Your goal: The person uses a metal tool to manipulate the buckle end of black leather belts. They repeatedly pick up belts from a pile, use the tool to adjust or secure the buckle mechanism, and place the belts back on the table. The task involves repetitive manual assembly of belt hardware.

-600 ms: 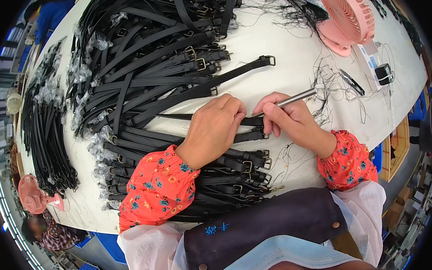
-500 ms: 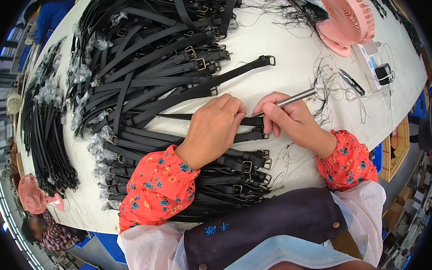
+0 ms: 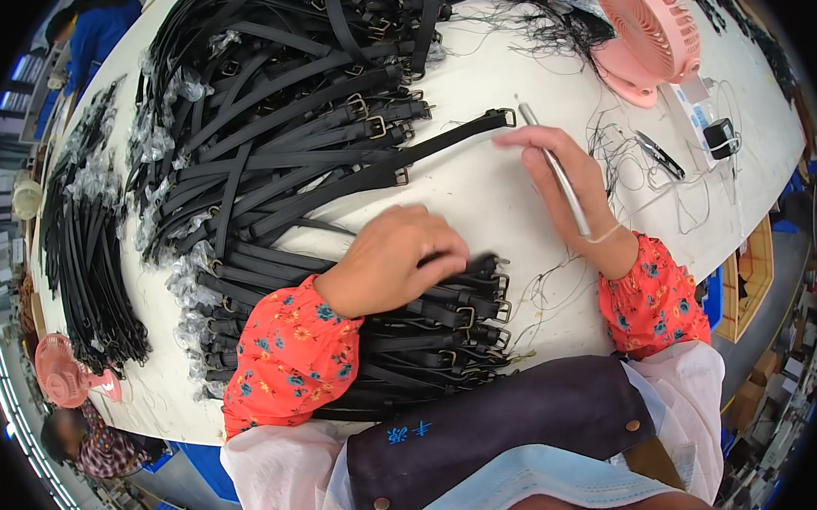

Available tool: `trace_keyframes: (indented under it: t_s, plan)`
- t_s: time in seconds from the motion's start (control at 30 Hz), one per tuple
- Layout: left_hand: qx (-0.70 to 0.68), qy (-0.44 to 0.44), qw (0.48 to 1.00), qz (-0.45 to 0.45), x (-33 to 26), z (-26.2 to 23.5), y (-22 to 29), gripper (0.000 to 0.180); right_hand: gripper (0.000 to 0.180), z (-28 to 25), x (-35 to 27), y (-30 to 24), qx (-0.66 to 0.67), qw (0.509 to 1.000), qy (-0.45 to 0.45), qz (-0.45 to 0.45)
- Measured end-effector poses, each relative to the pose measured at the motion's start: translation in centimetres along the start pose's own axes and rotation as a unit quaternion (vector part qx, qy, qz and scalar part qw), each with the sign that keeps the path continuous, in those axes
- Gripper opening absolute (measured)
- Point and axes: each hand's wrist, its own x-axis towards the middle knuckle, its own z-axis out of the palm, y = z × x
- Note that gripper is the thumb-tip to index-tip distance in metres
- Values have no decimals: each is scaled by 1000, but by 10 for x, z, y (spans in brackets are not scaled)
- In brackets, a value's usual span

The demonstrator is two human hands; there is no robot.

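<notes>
My left hand [image 3: 400, 260] is slightly blurred, over the near stack of black belts [image 3: 403, 334]. Its fingers are curled toward the thumb around a dark belt, whose buckle end [image 3: 485, 266] shows blurred just beyond the thumb. Right of it, my right hand [image 3: 567, 187] is raised above the white tabletop, gripping a slim silver pen-shaped tool [image 3: 567, 193] with a fine tip pointing away from me. A thin cord hangs from the tool's near end at the wrist. One belt with its buckle [image 3: 509, 118] sticks out past the far stack, close to my right fingertips.
A pink fan [image 3: 651, 25] stands at the far right, near black-handled snips [image 3: 659, 154], a black plug adapter [image 3: 720, 138] and loose threads. More thin black straps [image 3: 95, 262] lie at the left, beside another pink fan [image 3: 62, 370]. Other people [image 3: 92, 41] are beyond the table.
My hands have drawn apart. The left moved down toward the near stack with the belt; the right lifted away, and its tool swung from pointing left to pointing away from me.
</notes>
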Motion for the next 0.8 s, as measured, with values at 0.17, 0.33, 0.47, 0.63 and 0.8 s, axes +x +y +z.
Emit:
trace_keyframes:
  t_s: [0.17, 0.33, 0.47, 0.63, 0.8]
  plan:
    - [-117, -187, 975, -41, -4, -5, 4, 13, 31, 7, 10, 16, -53, 996, 5, -78]
    - [-129, -66, 985, -93, -1, -6, 17, 8, 32, 6, 0, 8, 14, 995, -100, -15]
    - [194, 190, 956, 110, 4, 6, 2, 18, 30, 10, -7, -6, 54, 990, -130, -24]
    - [202, 223, 947, 114, 1, 10, 20, 18, 28, 13, -6, -4, 19, 987, -107, -116]
    - [152, 187, 970, 40, 4, 9, 3, 17, 27, 13, -7, 0, -15, 985, -95, -146]
